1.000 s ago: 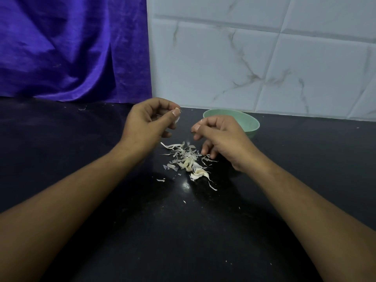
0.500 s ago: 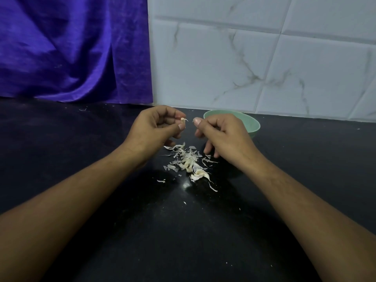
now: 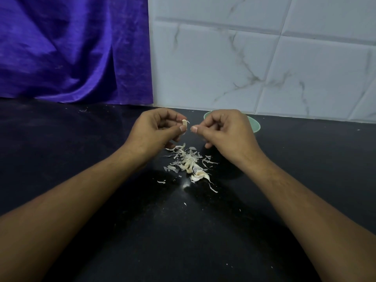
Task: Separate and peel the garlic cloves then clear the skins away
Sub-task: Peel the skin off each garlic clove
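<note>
Garlic clove (image 3: 184, 122) pinched in left hand (image 3: 156, 131); right hand (image 3: 225, 131) just beside.

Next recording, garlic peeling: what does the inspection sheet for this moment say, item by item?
Surface: black counter, glossy, dotted with pale specks.
Job's things: clove pinched in the left hand; skins heaped on the counter below the hands; green bowl behind the right hand, contents hidden.
Clutter: stray flake left of the heap.
Grippers: left hand pinches the clove; right hand curled, thumb to forefinger, nothing seen held.
Cables: nothing seen.
Surroundings: purple cloth back left; marbled tiles back right.
</note>
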Demonstrator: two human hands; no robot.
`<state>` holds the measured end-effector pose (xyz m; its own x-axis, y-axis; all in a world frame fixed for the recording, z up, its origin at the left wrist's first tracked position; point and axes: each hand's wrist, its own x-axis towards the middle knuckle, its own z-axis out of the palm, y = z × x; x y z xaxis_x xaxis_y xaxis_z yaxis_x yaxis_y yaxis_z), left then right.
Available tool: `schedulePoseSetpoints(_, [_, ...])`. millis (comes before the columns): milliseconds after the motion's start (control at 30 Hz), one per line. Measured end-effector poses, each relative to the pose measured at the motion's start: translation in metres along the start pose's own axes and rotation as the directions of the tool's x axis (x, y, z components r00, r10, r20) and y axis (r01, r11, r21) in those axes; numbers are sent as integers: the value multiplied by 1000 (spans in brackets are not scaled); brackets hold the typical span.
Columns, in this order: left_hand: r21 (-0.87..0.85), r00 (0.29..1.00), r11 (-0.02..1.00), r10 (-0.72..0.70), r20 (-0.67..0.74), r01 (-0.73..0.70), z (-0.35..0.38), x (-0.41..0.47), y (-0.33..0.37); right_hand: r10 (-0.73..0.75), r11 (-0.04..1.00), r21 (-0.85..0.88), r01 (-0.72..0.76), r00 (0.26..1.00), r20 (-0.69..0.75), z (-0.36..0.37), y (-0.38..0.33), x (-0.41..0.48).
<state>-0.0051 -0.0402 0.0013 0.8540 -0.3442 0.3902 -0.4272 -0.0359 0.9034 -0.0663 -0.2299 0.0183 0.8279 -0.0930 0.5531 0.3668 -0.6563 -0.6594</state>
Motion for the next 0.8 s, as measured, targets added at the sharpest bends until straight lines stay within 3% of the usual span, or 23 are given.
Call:
schedulePoseSetpoints(100, [15,1000,1000,0,-5,0,-1,0,-1,-39,999,-30,38,998,-41,-1,1,1])
schedulePoseSetpoints(367, [31,1000,1000,-2,-24,3,-1,1,-1,-50,996,85,41,993,108,1,0,-2])
schedulePoseSetpoints(633, [101,993,991,81,83,-89,1,-5,3,-10,987,159,-11,991,133,5,1,-1])
schedulePoseSetpoints(800, [95,995,993,69,72,-75,-1,-4,6,82,950,302,-77,997,-3,1,-1,2])
